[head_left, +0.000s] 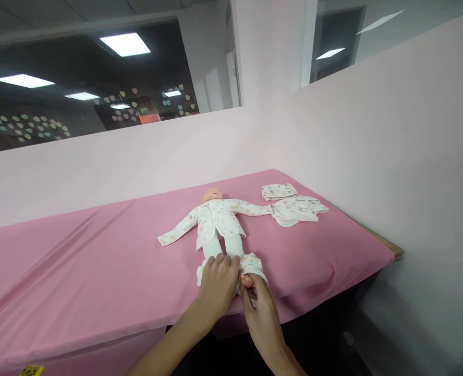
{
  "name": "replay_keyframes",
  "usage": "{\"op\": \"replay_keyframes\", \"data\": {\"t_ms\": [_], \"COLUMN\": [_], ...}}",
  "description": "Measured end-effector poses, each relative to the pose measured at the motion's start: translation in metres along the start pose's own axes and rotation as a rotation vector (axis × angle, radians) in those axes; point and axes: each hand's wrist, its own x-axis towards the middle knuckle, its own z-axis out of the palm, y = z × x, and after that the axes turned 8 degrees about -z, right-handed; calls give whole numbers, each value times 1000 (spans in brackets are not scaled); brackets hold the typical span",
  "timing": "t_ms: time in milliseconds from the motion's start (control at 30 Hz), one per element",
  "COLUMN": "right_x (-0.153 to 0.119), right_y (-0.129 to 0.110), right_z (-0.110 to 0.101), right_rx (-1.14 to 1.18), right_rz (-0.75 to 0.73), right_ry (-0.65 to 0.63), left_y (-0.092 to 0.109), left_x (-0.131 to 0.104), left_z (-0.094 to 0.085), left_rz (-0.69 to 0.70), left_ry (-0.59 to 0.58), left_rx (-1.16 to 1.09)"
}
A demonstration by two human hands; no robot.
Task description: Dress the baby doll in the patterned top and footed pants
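A baby doll (233, 244) lies on its back on the pink-covered table, head away from me. It wears a white printed jacket (222, 222) with both sleeves spread wide. Printed white baby trousers (254, 263) are bunched around its lower legs. My left hand (219, 279) is closed over the trousers at the lower legs, its fingertips partly hidden. Beside it, my right hand (262, 310) curls its fingers and thumb around the doll's bare foot (246, 281), at the trouser leg's opening. The doll's other foot is hidden behind my left hand.
Folded white printed baby clothes (300, 209) lie at the table's right back, near the doll's sleeve end. Pink cloth (98, 271) covers the table, with creases at left. Pale walls (372, 156) with windows stand behind and to the right. A yellow label (31, 371) is at the lower left.
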Motion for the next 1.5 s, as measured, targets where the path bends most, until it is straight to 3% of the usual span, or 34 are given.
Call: {"op": "replay_keyframes", "data": {"t_ms": [100,300,433,600,733,833,933,1000,1133,1233,1367,1500], "right_x": [-1,22,38,50,68,85,101,110,123,128,133,151], "right_y": [8,16,18,10,-14,-32,-44,-46,-43,-43,-48,-45], "right_z": [-3,-26,-31,-41,-74,-87,-73,-55,-24,-18,-18,-9], "right_rx": [-32,-219,-223,-504,-350,-252,-203,-183,-369,-567,-713,-545], "right_rz": [-32,-144,-227,-348,-134,6,-52,-131,-310,-330,-270,-100], "right_ry": [-3,-174,-179,-251,-546,-466,-342,-395,-722,-964,-1063,-992], "left_y": [-5,-16,-19,-32,-64,-88,-101,-102,-99,-94,-94,-98], "left_x": [1,0,-1,-10,-26,-36,-36,-32,-22,-19,-12,12], "left_z": [1,10,17,9,7,13,18,20,29,35,31,25], "left_rz": [29,68,37,7,33,-20,-11,30,121,119,1,-163], "left_ry": [-1,47,77,29,-25,-65,-60,-15,108,146,17,-86], "left_rx": [-14,-13,-236,-582,-658,-644,-606,-557,-479,-511,-840,-1263]}}
